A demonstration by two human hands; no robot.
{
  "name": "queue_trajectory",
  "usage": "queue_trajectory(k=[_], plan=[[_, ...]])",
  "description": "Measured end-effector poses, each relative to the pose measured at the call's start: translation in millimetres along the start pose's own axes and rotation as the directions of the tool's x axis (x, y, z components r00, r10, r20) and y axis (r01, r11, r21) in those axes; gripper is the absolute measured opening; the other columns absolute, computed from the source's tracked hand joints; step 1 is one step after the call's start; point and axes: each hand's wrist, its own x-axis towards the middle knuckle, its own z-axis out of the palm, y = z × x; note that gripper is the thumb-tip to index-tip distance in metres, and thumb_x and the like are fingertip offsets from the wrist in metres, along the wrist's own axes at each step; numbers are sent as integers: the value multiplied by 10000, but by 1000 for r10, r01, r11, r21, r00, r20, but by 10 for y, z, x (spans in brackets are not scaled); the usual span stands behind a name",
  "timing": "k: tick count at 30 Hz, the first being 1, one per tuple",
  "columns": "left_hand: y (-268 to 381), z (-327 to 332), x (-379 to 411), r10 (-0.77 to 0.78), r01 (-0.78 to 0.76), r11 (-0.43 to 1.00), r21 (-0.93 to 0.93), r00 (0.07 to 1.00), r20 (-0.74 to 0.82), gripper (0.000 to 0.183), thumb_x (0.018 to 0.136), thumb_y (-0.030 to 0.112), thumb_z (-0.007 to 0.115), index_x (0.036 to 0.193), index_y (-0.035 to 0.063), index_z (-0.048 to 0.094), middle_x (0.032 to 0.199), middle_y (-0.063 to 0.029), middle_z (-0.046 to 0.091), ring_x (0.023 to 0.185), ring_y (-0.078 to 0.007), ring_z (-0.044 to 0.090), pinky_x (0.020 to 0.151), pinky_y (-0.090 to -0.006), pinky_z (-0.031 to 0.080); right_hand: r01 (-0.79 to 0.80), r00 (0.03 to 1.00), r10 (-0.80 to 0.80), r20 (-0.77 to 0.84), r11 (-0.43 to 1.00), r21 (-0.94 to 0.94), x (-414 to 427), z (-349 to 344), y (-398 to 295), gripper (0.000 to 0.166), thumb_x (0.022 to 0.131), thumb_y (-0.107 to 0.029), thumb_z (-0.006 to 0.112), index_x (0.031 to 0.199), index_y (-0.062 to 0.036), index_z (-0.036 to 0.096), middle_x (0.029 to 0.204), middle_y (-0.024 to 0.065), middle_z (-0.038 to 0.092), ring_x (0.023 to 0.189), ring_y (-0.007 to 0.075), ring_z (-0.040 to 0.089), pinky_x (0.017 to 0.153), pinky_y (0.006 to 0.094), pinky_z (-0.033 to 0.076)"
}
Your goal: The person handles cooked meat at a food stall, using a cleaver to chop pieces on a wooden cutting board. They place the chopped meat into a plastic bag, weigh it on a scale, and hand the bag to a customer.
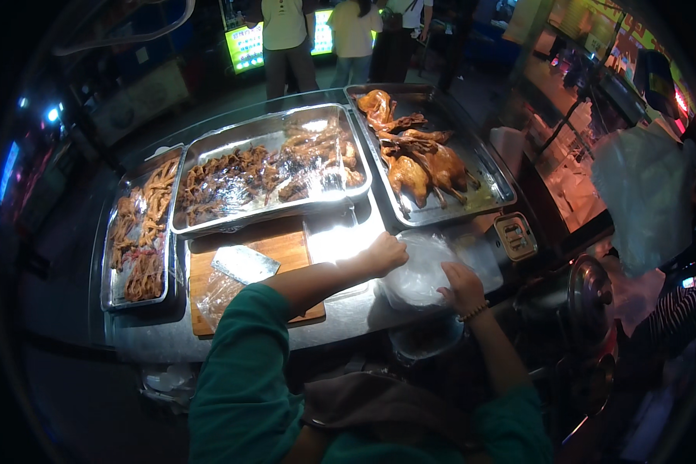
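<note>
My left hand (pixel 387 255) is curled into a fist at the upper left edge of a clear plastic bag (pixel 419 278), its fingers closed on the film. At the bag's right side is my right hand (pixel 463 285), thumb towards the plastic; whether it grips any is unclear. The bag is over the steel counter (pixel 348 318). Left of it, a cleaver (pixel 245 264) lies flat on a wooden cutting board (pixel 290 243), with crumpled plastic film (pixel 217 298) beside the blade. Several glazed roast ducks (pixel 412 174) lie in a steel tray (pixel 481 168) beyond my hands.
A film-covered steel tray (pixel 272 210) of braised meat pieces stands behind the board. Another narrow tray (pixel 177 174) holds braised pieces at left. On the right are a small lidded steel container (pixel 516 236), a lidded pot (pixel 591 296) and hanging plastic bags (pixel 644 197). People (pixel 287 35) stand beyond the counter.
</note>
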Motion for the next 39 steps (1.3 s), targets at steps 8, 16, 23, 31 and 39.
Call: queue_trajectory(k=[8,16,23,31,39], plan=[[-5,-53,-79,-2,3,1000,14,999,-40,506,585,185,751,1021,41,540,938,-58,575,918,-203,555,713,-319,410,-225,964,212,160,972,68,-143,163,188,913,456,-254,853,1204,15,404,1183,174,492,1093,322,482,923,363,398],[3,159,-221,-209,206,970,-129,978,-6,1102,494,256,840,1354,-5,202,1387,-133,319,1119,-238,462,837,-367,420,-299,936,278,215,951,73,-191,488,277,1072,458,-111,848,1333,25,244,1369,184,317,1182,338,400,992,348,355],[189,312,-270,-349,261,882,-392,922,-171,1088,452,139,817,1338,-33,210,1360,-172,335,1125,-291,449,901,-354,412,-325,944,320,85,944,57,-259,722,210,987,518,99,685,1369,9,193,1406,166,264,1148,349,418,953,355,384],[77,725,-100,-470,158,714,-682,831,-298,747,615,-19,613,1289,-12,290,1203,-207,403,1086,-363,443,860,-391,420,-303,948,313,-57,943,134,-249,846,167,918,565,175,543,1382,8,161,1398,199,256,1174,365,393,971,362,365],[-52,540,-104,-335,111,696,-709,924,-184,626,631,49,643,1175,28,335,1064,-182,432,1039,-363,466,830,-409,431,-378,925,343,162,810,448,-249,665,429,962,525,-142,810,1319,1,287,1278,206,398,1215,330,378,1010,360,325]])
